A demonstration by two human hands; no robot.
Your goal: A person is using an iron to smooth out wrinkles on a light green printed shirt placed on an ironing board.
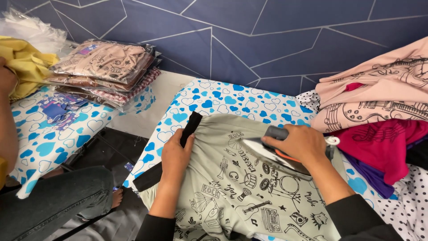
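Nearest the camera, two dark sleeves lead up to the person's hands, both resting on a pale green printed garment point(240, 187) that lies spread over an ironing surface covered in a white cloth with blue hearts point(223, 100). The left hand point(174, 156) lies palm down with its fingers loosely curled, pressing the garment flat at its gathered edge, where a black waistband point(189, 127) runs diagonally under the fingertips. The right hand point(299, 143) is closed around the handle of an iron point(272, 149), whose silvery body rests on the garment just right of the left hand, its pointed end facing left. To the far left another person sits, with a leg in grey trousers point(58, 201) low in the frame and a forearm point(6, 134) along the edge. Farther right, beside the iron, a heap of clothes point(379, 111) is stacked, pale pink printed pieces on top of magenta and purple ones, over a white cloth with black dots. Farther back on the left, a stack of clear bags holding folded garments point(104, 67) sits on a second heart-patterned surface, next to yellow fabric point(24, 62). Behind everything stands a dark blue wall with thin pale lines point(267, 35).
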